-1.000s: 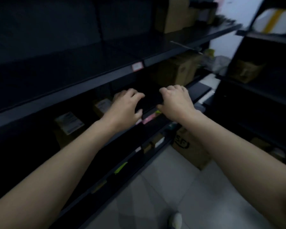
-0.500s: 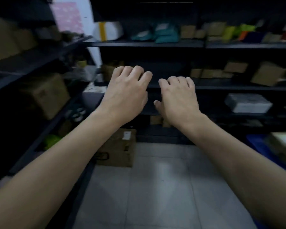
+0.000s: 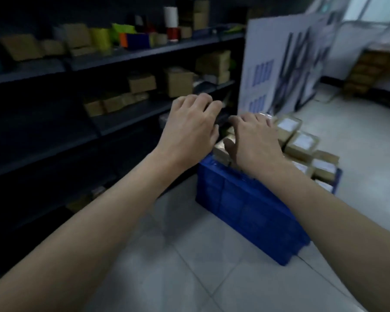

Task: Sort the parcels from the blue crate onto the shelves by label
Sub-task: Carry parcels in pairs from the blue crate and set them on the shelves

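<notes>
A blue crate (image 3: 245,206) stands on the tiled floor at centre right, piled with several brown cardboard parcels (image 3: 303,145) bearing white labels. My left hand (image 3: 190,129) hovers over the crate's far left corner, fingers loosely bent, holding nothing. My right hand (image 3: 253,140) hangs palm down just above the parcels at the crate's left end, fingers relaxed and spread. Whether it touches a parcel I cannot tell. Dark shelves (image 3: 131,113) run along the left, holding cardboard boxes.
The top shelf (image 3: 144,51) carries coloured packets, rolls and boxes. A white printed board (image 3: 286,64) leans upright behind the crate. Stacked cartons (image 3: 367,73) sit far right by a wall. Pale floor tiles (image 3: 189,266) lie in front of the crate.
The view has swung right from the shelf aisle to the blue crate. Both hands, which rested at a shelf edge a second ago, now hang empty over the parcels.
</notes>
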Demonstrator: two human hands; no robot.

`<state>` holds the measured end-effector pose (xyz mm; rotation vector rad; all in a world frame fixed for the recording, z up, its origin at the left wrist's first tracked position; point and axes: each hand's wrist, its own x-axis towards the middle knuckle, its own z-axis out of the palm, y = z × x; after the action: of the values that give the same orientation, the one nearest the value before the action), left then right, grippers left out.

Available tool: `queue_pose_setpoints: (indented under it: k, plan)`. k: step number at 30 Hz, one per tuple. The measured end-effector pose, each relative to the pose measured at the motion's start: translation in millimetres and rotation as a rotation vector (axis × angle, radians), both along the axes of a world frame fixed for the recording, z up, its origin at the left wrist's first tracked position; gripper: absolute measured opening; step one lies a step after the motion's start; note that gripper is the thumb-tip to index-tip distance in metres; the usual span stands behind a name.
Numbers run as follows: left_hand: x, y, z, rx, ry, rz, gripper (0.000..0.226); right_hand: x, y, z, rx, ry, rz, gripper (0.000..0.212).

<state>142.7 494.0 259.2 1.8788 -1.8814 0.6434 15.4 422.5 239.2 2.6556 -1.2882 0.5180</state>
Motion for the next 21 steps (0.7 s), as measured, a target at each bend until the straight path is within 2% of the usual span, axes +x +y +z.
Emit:
queue_pose_setpoints:
  k: [9, 13, 15, 21]
  plan:
    - [6.4, -174.2, -39.7, 0.039, 0.138, -0.335, 0.032, -26.5, -132.9, -28.1, 0.118, -0.144, -0.328, 0.042]
    - [11.0, -245.4, -59.4, 0.1, 0.2, -0.437, 0.031, -49.1, -185.7, -45.2, 0.21, -0.309, -0.476, 0.039]
    - [8.6, -274.8, -71.6, 0.145, 0.251, -0.476, 0.031, -62.9, -203.0, -59.0, 0.222, -0.381, -0.54, 0.038]
    - [-19.8, -346.9, -110.7, 0.399, 0.445, -0.521, 0.036, -111.1, -249.9, -104.4, 0.394, -0.442, -0.724, 0.044]
